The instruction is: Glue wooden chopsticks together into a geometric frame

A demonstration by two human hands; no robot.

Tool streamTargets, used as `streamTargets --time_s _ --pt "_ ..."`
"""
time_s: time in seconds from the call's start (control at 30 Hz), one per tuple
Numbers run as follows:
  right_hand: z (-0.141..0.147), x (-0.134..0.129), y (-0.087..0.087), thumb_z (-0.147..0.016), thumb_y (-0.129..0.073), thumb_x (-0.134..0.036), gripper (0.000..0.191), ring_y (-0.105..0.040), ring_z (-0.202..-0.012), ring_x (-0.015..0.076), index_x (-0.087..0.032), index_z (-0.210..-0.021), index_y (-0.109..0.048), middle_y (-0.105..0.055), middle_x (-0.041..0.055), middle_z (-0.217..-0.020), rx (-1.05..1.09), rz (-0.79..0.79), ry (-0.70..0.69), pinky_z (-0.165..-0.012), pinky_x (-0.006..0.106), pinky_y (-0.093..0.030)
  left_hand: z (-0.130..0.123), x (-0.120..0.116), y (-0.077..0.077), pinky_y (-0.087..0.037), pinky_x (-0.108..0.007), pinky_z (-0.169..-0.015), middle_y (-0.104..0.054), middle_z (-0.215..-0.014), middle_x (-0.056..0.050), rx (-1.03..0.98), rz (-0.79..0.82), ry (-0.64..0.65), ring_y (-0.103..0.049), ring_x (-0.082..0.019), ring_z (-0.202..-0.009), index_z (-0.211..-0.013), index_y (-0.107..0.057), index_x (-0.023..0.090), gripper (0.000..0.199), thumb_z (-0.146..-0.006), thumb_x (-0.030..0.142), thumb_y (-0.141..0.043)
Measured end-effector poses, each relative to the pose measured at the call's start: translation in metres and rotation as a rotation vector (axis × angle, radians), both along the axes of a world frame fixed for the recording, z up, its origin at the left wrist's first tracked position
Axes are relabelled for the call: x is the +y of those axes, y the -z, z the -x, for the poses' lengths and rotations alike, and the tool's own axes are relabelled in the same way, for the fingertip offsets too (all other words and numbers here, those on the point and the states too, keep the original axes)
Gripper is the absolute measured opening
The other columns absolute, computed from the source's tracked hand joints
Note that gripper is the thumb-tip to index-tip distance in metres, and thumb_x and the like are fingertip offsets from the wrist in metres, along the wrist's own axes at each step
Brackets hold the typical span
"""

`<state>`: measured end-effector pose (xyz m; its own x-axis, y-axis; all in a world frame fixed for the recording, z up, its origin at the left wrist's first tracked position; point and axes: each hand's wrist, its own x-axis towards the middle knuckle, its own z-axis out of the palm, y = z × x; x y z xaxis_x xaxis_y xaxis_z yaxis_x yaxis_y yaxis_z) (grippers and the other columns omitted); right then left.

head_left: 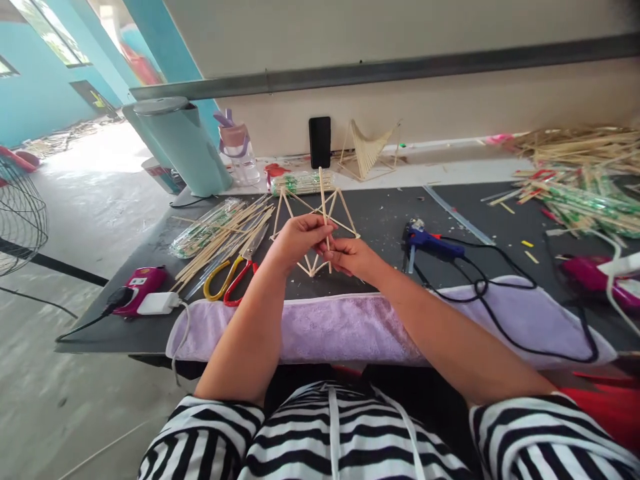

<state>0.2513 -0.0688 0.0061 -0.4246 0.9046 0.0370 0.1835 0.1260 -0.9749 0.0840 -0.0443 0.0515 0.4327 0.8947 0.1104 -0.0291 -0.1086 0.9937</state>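
Between the fingers of both my hands stands a thin wooden stick (323, 193), nearly upright. My left hand (304, 237) pinches it around the middle. Just below and to the right, my right hand (350, 257) closes its fingertips on the lower part. Behind and under my hands, a frame of joined sticks (346, 208) rests on the dark table; my hands hide its centre. To the right lies a blue glue gun (435, 241) with a black cord. Scissors (240, 275) with one yellow and one red handle lie left of my left forearm.
Loose sticks (225, 237) and a pink power strip (143, 288) lie at left. A kettle (177, 143), a bottle (240, 153), a phone (320, 141) and a finished-looking stick model (370, 150) stand behind. A purple towel (340, 327) lines the front edge; packed sticks (590, 193) pile at right.
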Motion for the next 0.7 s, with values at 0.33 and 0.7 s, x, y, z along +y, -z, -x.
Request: streamTargets --time_s 0.33,0.7 --pt "0.007 -0.006 0.000 -0.090 -0.054 -0.053 0.037 -0.039 -0.040 0.0058 -0.018 -0.077 -0.054 -0.051 -0.0061 -0.057 0.002 -0.001 -0.054 -0.043 0.021 -0.030 0.006 0.004 -0.001 -0.046 -0.019 -0.041 -0.064 -0.057 0.005 -0.044 -0.001 -0.232 -0.057 -0.009 -0.043 -0.085 -0.056 0.021 0.013 -0.078 0.024 -0.067" --pt "0.008 0.003 0.013 -0.091 -0.051 -0.023 0.006 -0.047 -0.037 0.0056 -0.019 -0.087 -0.053 -0.056 -0.0066 -0.058 -0.113 0.060 0.202 -0.037 0.017 -0.035 0.022 0.015 -0.005 -0.046 -0.018 -0.038 -0.064 -0.054 0.005 -0.048 -0.086 -0.532 -0.058 -0.010 -0.041 -0.076 -0.051 0.021 0.011 -0.080 0.020 -0.062"
